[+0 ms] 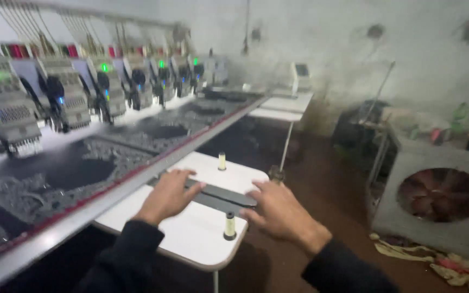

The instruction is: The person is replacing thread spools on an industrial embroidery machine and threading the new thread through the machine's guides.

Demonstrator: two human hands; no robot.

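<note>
My left hand [168, 194] rests palm down on a flat dark grey bar [219, 196] that lies across a small white table [191, 234]. My right hand [279, 210] lies spread at the bar's other end, by the table's right edge, fingers apart and touching it. Two short pale thread spools stand upright on the table, one [222, 161] at its far side and one [229, 224] near the front, just left of my right hand. Both arms wear dark sleeves.
A long embroidery machine [66, 97] with several heads and green lights runs along the left over dark patterned fabric [82, 165]. Another white table [280, 106] stands farther back. A grey box fan [438, 198] sits on the floor at right, with rags [435, 260] beside it.
</note>
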